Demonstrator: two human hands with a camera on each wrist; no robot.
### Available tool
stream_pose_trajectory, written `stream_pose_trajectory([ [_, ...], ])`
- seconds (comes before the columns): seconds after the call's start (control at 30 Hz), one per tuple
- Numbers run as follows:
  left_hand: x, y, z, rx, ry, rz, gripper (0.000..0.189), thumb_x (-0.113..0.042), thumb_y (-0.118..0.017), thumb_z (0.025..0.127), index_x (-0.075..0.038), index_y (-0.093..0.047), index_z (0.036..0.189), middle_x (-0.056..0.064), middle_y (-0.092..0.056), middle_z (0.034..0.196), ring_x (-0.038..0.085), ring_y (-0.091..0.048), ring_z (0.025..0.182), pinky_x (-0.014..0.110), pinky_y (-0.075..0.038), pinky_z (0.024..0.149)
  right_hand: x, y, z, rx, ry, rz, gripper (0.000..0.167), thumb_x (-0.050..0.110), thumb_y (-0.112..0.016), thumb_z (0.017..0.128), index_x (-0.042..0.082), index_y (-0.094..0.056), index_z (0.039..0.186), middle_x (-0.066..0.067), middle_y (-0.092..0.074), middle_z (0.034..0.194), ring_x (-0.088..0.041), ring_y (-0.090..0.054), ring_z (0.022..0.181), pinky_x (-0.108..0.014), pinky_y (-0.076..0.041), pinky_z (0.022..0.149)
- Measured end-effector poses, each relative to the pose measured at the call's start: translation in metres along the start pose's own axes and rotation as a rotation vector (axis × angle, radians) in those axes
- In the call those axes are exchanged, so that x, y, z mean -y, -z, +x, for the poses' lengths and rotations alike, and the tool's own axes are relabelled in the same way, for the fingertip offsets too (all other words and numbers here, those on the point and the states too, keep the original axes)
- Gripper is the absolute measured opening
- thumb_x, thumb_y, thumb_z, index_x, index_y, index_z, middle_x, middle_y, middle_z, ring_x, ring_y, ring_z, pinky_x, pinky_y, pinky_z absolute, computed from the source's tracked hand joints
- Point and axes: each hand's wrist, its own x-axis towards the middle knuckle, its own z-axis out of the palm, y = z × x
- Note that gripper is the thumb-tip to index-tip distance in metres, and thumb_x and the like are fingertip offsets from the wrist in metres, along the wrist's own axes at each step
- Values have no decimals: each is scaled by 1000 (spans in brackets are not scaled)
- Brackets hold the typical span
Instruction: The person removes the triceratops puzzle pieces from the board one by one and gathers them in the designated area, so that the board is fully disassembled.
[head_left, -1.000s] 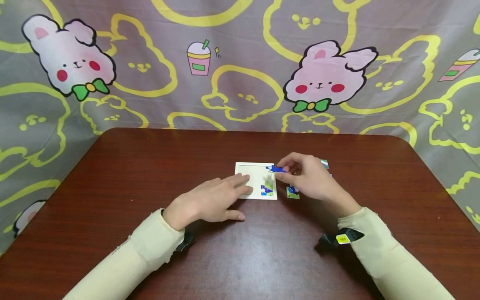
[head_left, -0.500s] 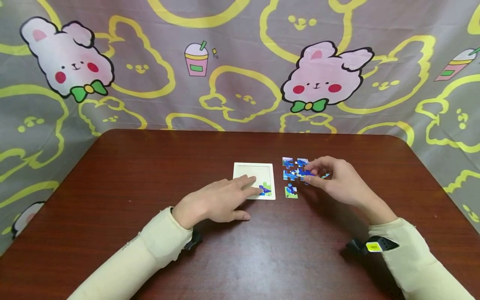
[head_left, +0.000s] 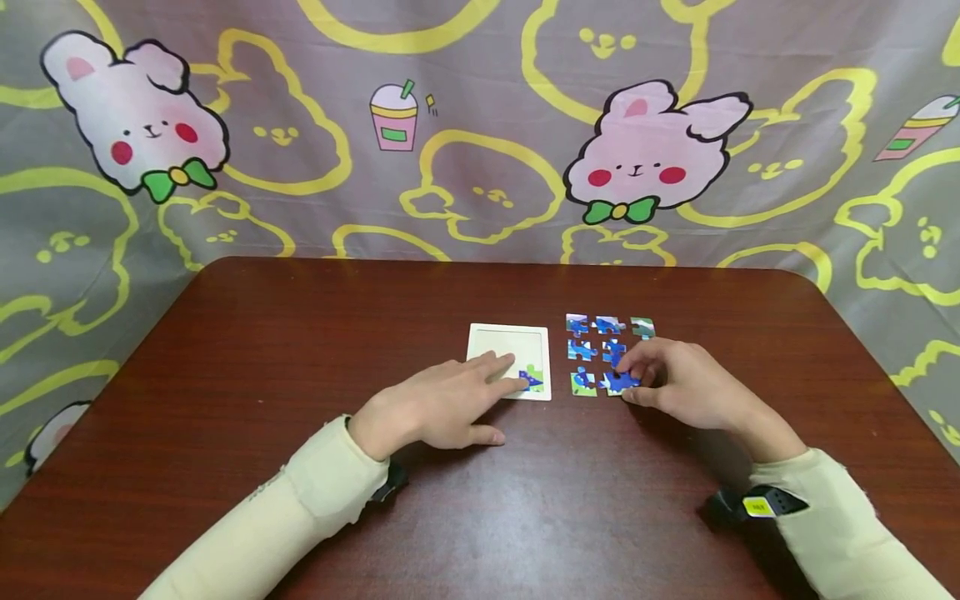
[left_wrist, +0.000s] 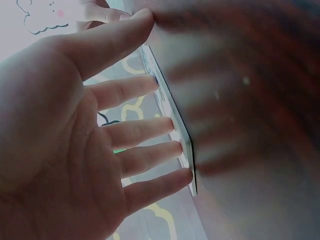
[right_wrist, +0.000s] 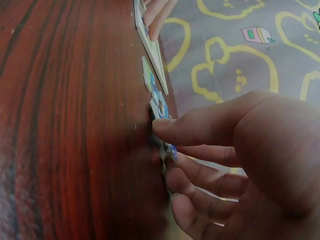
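Note:
My left hand (head_left: 442, 404) lies with fingers extended, its fingertips resting on a white square puzzle tray (head_left: 513, 340). Inside the tray's lower right corner sits a blue and green jigsaw piece (head_left: 535, 379), partly covered by a finger. To the right of the tray, my right hand (head_left: 686, 390) pinches a blue jigsaw piece (head_left: 617, 383) between thumb and fingers, at table level. In the right wrist view the thumb (right_wrist: 167, 125) presses on that piece's edge; the fingers partly hide it.
Several loose pieces lie in rows right of the tray, among them a green and blue one (head_left: 582, 382) and a pale green one (head_left: 642, 326). They rest on a brown wooden table (head_left: 337, 317). A patterned curtain (head_left: 480, 100) hangs behind the table.
My right hand has carried the blue piece from above the tray's right edge rightward, then down toward me to the table beside the loose pieces. My left hand has shifted slightly right on the tray.

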Motion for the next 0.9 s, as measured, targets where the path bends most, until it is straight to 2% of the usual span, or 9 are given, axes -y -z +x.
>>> stream_pose_trajectory([
  [0.43, -3, 0, 1, 11, 14, 39, 72, -50, -64, 104, -26, -38, 166, 11, -22, 178, 32, -25, 165, 52, -37, 127, -1, 2, 1, 5, -9, -4, 30, 19, -91, 84, 11, -78, 110, 0, -69, 90, -16, -59, 83, -28, -48, 68],
  [0.63, -6, -1, 1, 10, 20, 57, 72, -51, -63, 105, -24, -37, 167, 12, -21, 178, 34, -25, 165, 52, -38, 126, 6, 4, 1, -24, -34, 29, 33, 22, -91, 84, 11, -77, 112, -2, -69, 92, -18, -60, 83, -27, -49, 65],
  [0.9, -8, -2, 3, 13, 26, 85, 73, -53, -60, 106, -23, -35, 167, 13, -21, 178, 35, -24, 165, 51, -38, 126, 29, -6, 13, -21, 44, 58, 34, 20, -94, 82, 12, -78, 110, -2, -70, 92, -17, -61, 83, -27, -51, 65],
])
